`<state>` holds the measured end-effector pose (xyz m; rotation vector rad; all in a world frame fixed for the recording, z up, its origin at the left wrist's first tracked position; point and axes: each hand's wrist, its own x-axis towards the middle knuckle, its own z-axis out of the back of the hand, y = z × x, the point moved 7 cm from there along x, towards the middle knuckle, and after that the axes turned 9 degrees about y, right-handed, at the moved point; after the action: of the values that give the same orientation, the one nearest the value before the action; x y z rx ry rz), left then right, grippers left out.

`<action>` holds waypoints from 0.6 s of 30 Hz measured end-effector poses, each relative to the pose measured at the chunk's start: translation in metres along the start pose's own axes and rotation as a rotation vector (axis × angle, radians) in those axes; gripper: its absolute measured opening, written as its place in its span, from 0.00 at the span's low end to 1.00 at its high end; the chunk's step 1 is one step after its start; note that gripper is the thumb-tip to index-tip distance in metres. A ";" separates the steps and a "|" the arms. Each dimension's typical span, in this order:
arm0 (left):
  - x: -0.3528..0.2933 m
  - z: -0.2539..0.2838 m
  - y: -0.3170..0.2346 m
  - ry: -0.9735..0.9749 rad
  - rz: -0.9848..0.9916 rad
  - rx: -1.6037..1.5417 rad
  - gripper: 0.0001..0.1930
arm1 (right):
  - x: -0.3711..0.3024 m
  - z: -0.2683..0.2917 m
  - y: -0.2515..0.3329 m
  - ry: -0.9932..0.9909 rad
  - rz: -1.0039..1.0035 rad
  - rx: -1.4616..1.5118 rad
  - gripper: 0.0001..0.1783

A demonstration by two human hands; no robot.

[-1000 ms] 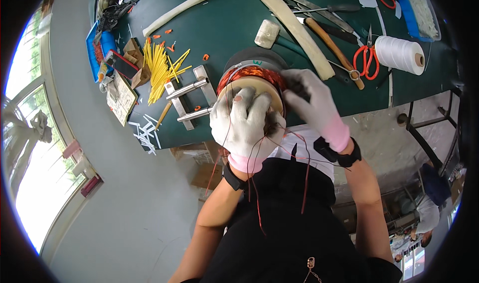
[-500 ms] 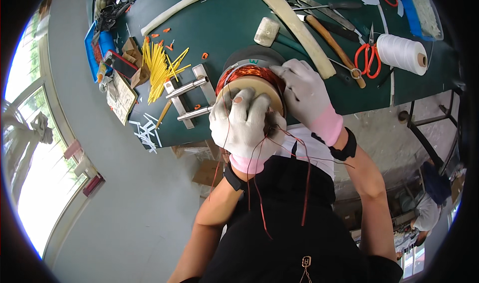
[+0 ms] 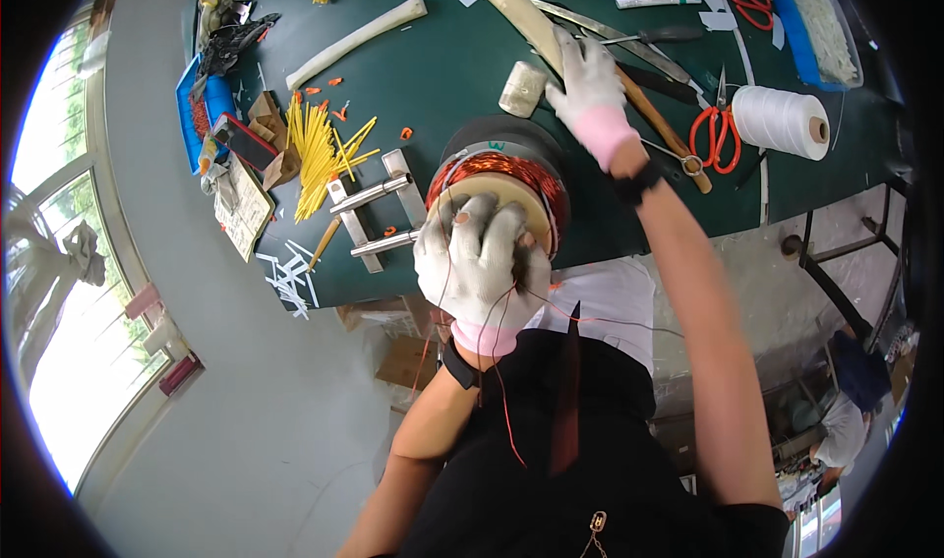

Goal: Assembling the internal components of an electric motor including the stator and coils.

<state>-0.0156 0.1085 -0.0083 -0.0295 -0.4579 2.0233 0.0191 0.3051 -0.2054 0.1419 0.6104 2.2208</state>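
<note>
My left hand (image 3: 477, 258), in a white glove with a pink cuff, grips the near pale rim of a motor stator (image 3: 497, 179). Copper windings show around its far side, and several loose red-brown wires trail from beneath the glove over my lap. Its fingers curl over the rim; the fingertips are partly hidden. Farther right, my right hand (image 3: 593, 91), gloved the same way, is closed over the lower part of a pale, smooth, curved bar (image 3: 521, 17). The glove hides that end of the bar.
Left of the stator stands a metal roller bracket (image 3: 369, 199), near yellow sticks (image 3: 313, 155). A white-headed mallet (image 3: 523, 88), red-handled scissors (image 3: 715, 137) and a thread spool (image 3: 782, 122) lie to the right. Another pale bar (image 3: 359, 40) rests at the back left.
My right hand has left the stator and moved up and right onto the curved bar. The bar's near end has shifted away from me. My left hand stays on the stator.
</note>
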 end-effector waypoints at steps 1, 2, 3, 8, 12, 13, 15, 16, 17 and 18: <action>-0.001 0.002 0.001 0.012 -0.006 -0.019 0.10 | 0.017 -0.012 -0.006 0.105 -0.040 0.021 0.39; -0.001 0.003 0.001 0.048 -0.012 -0.029 0.12 | 0.027 -0.020 -0.008 0.216 -0.039 0.081 0.42; -0.001 0.006 0.002 0.065 -0.022 -0.057 0.12 | 0.033 -0.019 -0.010 0.254 -0.055 0.161 0.42; -0.001 0.017 0.004 0.096 -0.037 0.017 0.17 | -0.033 0.037 -0.018 0.363 -0.065 0.820 0.38; 0.005 0.012 0.003 0.043 -0.213 -0.079 0.17 | -0.102 0.052 -0.005 0.764 -0.031 1.136 0.35; 0.006 0.009 0.005 0.029 -0.222 -0.109 0.17 | -0.105 0.054 -0.012 0.738 -0.144 1.118 0.35; 0.005 0.007 0.007 -0.012 -0.259 -0.145 0.17 | -0.103 0.061 -0.014 0.675 -0.235 1.144 0.37; 0.005 0.006 0.008 -0.028 -0.272 -0.171 0.17 | -0.094 0.072 -0.015 0.588 -0.198 0.980 0.39; 0.004 0.005 0.010 -0.022 -0.251 -0.173 0.17 | -0.090 0.076 -0.011 0.570 -0.182 0.928 0.33; 0.003 0.004 0.010 -0.028 -0.247 -0.177 0.17 | -0.086 0.079 0.003 0.671 0.014 0.697 0.31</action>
<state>-0.0266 0.1054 -0.0072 -0.0502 -0.6267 1.7394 0.0970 0.2698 -0.1265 -0.2617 1.7354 1.9514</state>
